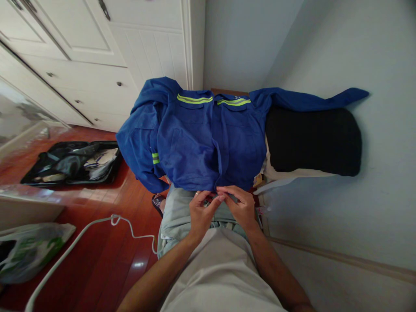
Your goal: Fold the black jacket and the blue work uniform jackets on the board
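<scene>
Jacket (191, 149), blue, lies mid-frame; left hand (199, 212) and right hand (242, 207) pinch its lower front edge, where a loose fingertip hold could let it slip askew.

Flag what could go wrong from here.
The front placket of the blue jacket ripples above the left hand and right hand, so its edges might meet unevenly. One sleeve hangs at the picture's left and could drag the jacket sideways. The white cord near the sandal might trip someone.
</scene>
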{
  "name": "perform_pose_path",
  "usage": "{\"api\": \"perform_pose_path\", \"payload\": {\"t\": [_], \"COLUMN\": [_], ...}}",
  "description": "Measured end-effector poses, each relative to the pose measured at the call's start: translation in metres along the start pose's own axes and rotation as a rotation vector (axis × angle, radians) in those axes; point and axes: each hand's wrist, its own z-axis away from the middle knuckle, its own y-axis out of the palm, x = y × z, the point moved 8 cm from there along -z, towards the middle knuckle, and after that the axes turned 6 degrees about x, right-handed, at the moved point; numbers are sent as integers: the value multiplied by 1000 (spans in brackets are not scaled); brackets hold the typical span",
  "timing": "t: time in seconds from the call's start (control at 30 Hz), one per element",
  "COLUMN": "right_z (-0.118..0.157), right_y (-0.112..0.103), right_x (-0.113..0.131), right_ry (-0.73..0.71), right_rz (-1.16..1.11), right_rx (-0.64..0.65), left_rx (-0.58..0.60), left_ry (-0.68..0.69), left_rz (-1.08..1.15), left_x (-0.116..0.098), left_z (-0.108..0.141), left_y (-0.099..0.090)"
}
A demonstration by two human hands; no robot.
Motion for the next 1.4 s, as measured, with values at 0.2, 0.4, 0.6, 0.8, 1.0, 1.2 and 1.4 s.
{"api": "perform_pose_path", "payload": {"t": [0.2, 0.4, 0.6, 0.8, 1.0, 1.2, 1.4], "right_z": [-1, 3, 2, 2, -18, -39, -46], "right_y": [5, 5, 6, -3, -6, 0, 5], "right_x": [-4, -30, -46, -32, 18, 15, 5], "right_ry": [72, 241, 344, 111, -444, -567, -574], "right_rz": [-47, -256, -307, -59, 324, 346, 326], "right_rx": [35, -35, -12, -53, 133, 333, 451], "left_rx": [-102, -153, -197, -197, -159, -173, -167], "left_ry": [-74, -59, 15, 200, 427, 565, 578], "left_rz": [96, 102, -33, -251, -414, -441, -491], "left_x": [12, 18, 6, -8, -21, -35, -36], "left_z": [-4, -6, -7, -8, -11, -12, -13], "left_y": [2, 5, 0, -6, -7, -9, -10]}}
